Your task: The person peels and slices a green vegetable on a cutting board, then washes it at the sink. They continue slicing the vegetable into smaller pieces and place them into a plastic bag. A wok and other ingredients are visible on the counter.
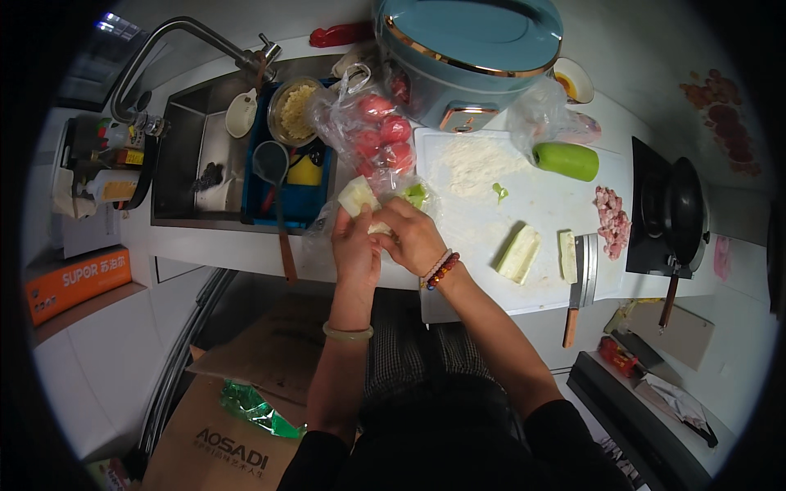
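My left hand (356, 248) holds a pale piece of peeled gourd (356, 195) over the counter's front, left of the cutting board. The fingers of my right hand (416, 236) curl around pale flesh (379, 228) at the lower end; whether this is the same piece is hard to see. On the white cutting board (466, 294) lie a cut gourd wedge (519, 255), a thin strip (568, 256) and a green gourd length (566, 161). A cleaver (583, 276) rests beside the strip, its wooden handle past the board's front edge. Diced raw meat (611, 222) sits at the right.
Flour (479, 162) is spread at the board's back. A bag of tomatoes (384, 135) stands before a blue rice cooker (470, 67). Left are a sink (184, 141), a blue basket (249, 212) and a ladle (281, 208). A black wok (683, 208) is at right.
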The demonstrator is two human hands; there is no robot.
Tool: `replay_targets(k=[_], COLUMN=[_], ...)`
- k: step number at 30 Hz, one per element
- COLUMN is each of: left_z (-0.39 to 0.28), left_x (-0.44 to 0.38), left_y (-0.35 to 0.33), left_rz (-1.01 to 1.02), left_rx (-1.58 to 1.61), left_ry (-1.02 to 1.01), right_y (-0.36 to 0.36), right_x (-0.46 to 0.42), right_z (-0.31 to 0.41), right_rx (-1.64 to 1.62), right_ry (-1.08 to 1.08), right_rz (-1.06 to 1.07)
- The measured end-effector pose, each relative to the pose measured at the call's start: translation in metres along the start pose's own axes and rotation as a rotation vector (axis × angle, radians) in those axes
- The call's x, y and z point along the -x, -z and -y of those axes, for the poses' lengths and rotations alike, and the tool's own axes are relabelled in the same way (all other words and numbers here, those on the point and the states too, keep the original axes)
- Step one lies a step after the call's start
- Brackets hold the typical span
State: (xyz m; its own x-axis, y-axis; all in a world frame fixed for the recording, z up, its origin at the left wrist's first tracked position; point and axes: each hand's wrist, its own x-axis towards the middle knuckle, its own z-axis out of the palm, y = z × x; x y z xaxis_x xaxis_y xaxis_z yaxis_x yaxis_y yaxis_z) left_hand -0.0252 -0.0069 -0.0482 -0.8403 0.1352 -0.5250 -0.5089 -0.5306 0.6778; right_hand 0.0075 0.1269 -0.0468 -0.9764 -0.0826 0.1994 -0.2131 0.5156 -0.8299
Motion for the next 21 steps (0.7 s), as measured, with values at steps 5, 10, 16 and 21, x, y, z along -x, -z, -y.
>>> replay_targets(k=[5, 10, 16, 21], left_z=[-0.003, -0.001, -0.005, -0.01], left_x=[0.009, 0.006, 0.0, 0.006], left_y=[-0.017, -0.012, -0.01, -0.012], left_rz=[-0.11, -0.08, -0.118, -0.217], left_rx=[0.044, -0.052, 0.011, -0.03], left_ry=[-0.028, -0.055, -0.09, -0.139], right_y=[0.001, 0.0, -0.013, 0.0], right_x=[-0.007, -0.003, 0.005, 0.003], right_z=[0.006, 0.004, -0.005, -0.002], right_rx=[0.071, 0.098, -0.099, -0.352], right_ry=[0.183, 0.091, -0.068, -0.457], right_rz=[-0.055, 0.011, -0.116, -0.169])
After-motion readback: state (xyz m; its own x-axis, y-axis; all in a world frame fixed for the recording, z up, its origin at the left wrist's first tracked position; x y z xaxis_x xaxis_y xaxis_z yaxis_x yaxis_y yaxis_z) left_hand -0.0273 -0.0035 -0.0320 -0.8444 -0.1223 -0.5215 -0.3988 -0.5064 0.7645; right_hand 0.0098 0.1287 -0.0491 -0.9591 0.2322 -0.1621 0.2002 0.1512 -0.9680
